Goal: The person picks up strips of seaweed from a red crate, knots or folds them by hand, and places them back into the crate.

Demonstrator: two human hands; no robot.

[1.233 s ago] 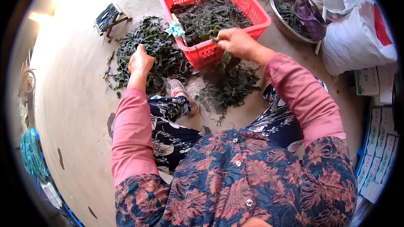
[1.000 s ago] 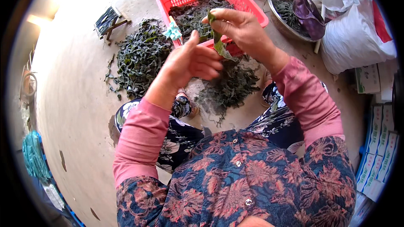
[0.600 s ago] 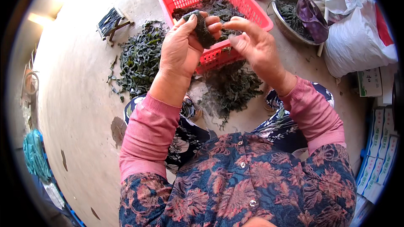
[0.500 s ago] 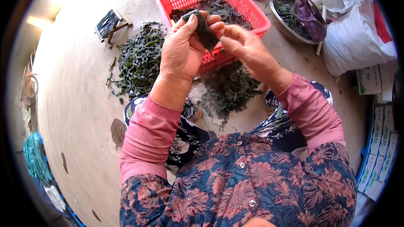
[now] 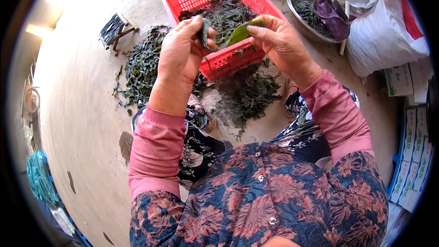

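Note:
A dark green seaweed blade [image 5: 240, 33] stretches between my hands above the near side of a red plastic basket [image 5: 231, 62]. My left hand [image 5: 180, 50] is closed round its darker, folded end. The thumb and fingers of my right hand [image 5: 283, 41] pinch the flatter, lighter green end. Inside the basket lies a heap of dark seaweed [image 5: 224, 10], partly hidden by my hands. A pile of broader seaweed pieces [image 5: 141, 75] rests on the floor left of the basket. Between my feet spreads another clump of finer, darker seaweed [image 5: 249, 98].
Beyond the left pile stands a small folding stool [image 5: 120, 31]. To the right are a metal basin [image 5: 292, 7] holding dark strips, a purple sheet [image 5: 331, 14] and a white sack [image 5: 382, 36]. White and blue boxes [image 5: 411, 155] are stacked at far right; a teal bundle [image 5: 41, 176] is at far left.
My hands have moved apart, the left one leftward and the right one slightly up and right. The seaweed, bunched in my left hand before, is now drawn out between both hands.

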